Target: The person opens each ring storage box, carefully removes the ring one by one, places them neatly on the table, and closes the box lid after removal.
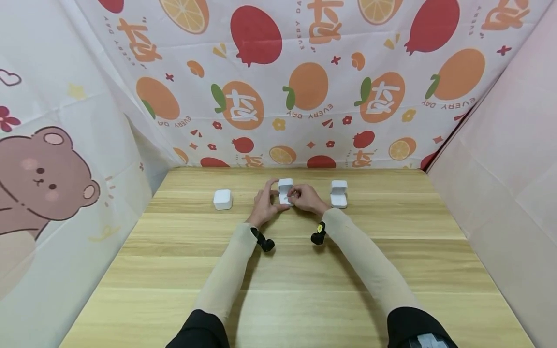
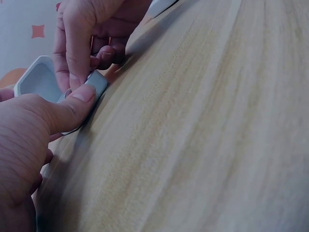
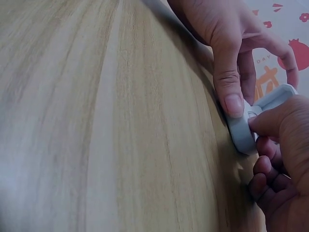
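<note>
A small white ring box (image 1: 285, 183) stands with its lid up on the table, between both hands. My left hand (image 1: 263, 204) holds it, thumb pressing the front of its base (image 3: 241, 133) and a finger reaching up by the lid (image 2: 38, 81). With thumb and forefinger, my right hand (image 1: 308, 199) pinches a small silvery ring (image 2: 66, 93) at the box's insert. Fingertips cover most of the ring, so how deep it sits I cannot tell. In the right wrist view, the ring's textured edge (image 3: 252, 114) shows beside the right thumb.
Left of the hands sits a closed white box (image 1: 223, 199). Another white ring box (image 1: 339, 201) stands with its lid raised to the right. All rest near the back edge of the wooden table (image 1: 296, 275), before a fruit-print cloth (image 1: 270, 106).
</note>
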{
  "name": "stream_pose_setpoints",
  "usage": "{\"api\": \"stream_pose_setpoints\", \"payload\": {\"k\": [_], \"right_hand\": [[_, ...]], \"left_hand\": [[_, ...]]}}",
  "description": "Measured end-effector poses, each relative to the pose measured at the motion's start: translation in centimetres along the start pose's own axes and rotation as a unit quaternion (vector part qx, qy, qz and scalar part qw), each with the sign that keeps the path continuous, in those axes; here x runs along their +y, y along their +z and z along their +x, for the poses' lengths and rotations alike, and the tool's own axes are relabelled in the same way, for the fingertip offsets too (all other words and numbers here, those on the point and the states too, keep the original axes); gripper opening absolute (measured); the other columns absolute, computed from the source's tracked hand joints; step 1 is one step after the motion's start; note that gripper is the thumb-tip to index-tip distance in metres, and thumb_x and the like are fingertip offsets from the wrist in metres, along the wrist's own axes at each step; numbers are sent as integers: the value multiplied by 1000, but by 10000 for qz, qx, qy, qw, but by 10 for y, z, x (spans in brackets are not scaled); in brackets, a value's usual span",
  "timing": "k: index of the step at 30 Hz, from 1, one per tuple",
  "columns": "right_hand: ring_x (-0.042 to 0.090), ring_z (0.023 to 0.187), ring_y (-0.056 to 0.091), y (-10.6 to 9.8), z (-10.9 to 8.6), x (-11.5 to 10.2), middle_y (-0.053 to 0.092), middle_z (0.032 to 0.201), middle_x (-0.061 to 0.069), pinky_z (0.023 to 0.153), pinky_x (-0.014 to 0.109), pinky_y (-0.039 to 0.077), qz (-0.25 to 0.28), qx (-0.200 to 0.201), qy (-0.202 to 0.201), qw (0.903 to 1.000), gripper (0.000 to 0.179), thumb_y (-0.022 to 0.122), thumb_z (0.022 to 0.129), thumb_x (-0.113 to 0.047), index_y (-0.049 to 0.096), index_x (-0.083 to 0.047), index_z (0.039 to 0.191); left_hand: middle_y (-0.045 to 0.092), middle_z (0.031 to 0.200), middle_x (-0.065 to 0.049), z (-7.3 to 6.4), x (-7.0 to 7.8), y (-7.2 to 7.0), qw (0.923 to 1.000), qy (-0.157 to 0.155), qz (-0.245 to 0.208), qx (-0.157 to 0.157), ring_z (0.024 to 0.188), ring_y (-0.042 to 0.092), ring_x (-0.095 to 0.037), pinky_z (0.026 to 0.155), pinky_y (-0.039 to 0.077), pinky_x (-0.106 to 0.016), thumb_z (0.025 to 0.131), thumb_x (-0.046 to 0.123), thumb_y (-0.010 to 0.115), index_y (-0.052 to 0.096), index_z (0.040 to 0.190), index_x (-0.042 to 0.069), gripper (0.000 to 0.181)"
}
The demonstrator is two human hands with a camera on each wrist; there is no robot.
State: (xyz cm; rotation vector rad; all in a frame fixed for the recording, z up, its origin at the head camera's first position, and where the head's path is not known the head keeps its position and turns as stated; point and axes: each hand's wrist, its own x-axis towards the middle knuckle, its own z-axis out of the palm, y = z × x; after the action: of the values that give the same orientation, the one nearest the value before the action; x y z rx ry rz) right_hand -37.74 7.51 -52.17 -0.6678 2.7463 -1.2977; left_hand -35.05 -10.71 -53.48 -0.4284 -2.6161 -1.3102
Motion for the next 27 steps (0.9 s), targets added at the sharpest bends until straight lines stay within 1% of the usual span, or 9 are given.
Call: {"api": "stream_pose_setpoints", "payload": {"k": [4,10,13,18,22,27], "right_hand": [[9,56,46,2,1,1,54,65,-1,49,19,35,-12,-32,99,9999,5,66,79,-17,66,-14,82],[11,56,45,0,1,-3,53,63,1,50,20,34,45,16,242,9997,6,67,79,-18,66,-14,83],[11,56,44,-2,0,-4,52,63,0,50,21,33,56,-1,306,9995,6,67,79,-18,66,-13,83],[11,55,44,-2,0,-3,52,62,0,49,21,33,158,26,279,9995,7,67,79,-17,67,-12,82],[11,54,43,-1,0,-1,51,61,0,48,21,32,152,54,277,9995,6,68,79,-18,67,-12,81],[11,54,43,0,0,0,51,61,0,49,21,32,133,83,302,9994,6,68,78,-19,66,-14,82]], "left_hand": [[66,112,-12,0,0,0,10000,-2,-20,-9,102,44,-30,97,18,-53,64,27,81,28,136,25,89],[66,111,-12,2,-1,1,9999,118,-23,-10,105,44,-32,96,19,-54,65,25,80,28,136,23,88],[67,110,-11,3,0,0,9999,111,-38,-6,107,44,-32,97,19,-54,64,26,81,29,136,23,89],[67,109,-11,2,0,1,9999,98,43,1,108,45,-30,98,19,-54,64,28,81,28,136,26,89],[67,109,-11,2,1,2,9999,107,12,8,109,45,-31,98,19,-54,64,27,81,28,136,25,89],[67,110,-10,2,-1,3,10000,70,67,15,108,45,-31,99,19,-53,64,30,80,28,136,25,89]]}}
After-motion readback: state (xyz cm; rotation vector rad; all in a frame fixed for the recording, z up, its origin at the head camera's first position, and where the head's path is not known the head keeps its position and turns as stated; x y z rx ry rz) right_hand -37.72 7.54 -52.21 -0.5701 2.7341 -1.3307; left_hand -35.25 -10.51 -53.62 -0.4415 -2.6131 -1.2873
